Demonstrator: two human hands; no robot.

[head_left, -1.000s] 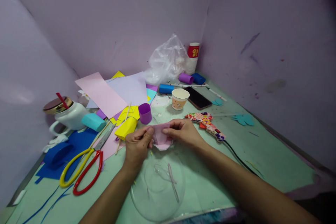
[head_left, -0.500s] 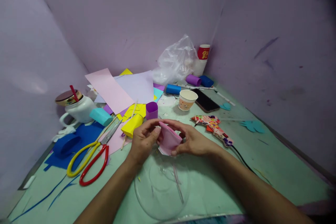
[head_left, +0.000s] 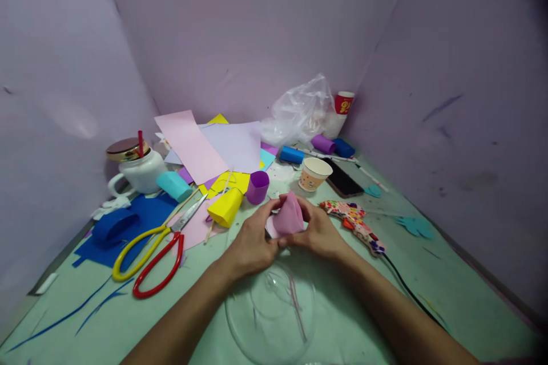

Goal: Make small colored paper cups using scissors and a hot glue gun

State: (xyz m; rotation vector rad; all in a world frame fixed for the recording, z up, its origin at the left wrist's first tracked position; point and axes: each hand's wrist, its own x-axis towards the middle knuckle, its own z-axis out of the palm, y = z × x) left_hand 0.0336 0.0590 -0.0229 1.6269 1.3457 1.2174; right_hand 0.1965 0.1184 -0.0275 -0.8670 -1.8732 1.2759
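Note:
Both hands meet over the middle of the green table (head_left: 449,274), curling a piece of pink paper (head_left: 289,218) into a cone or tube. My left hand (head_left: 252,242) pinches its lower left edge with thumb and fingers. My right hand (head_left: 319,231) wraps round its right side. Just below the hands lies a clear round plastic lid (head_left: 269,311). A yellow paper cup shape (head_left: 225,207) and a purple paper tube (head_left: 257,187) stand just beyond the left hand.
Large scissors with yellow and red handles (head_left: 148,259) lie at the left. A patterned glue gun (head_left: 353,218) with a black cord lies at the right. Behind are coloured paper sheets (head_left: 192,145), a paper cup (head_left: 314,174), a phone (head_left: 342,181), a white jar (head_left: 137,168) and a plastic bag (head_left: 299,111).
The pink paper lay flat under the fingers; the hands lifted it and rolled it into a curved shape. The view shifted, sliding everything to the right.

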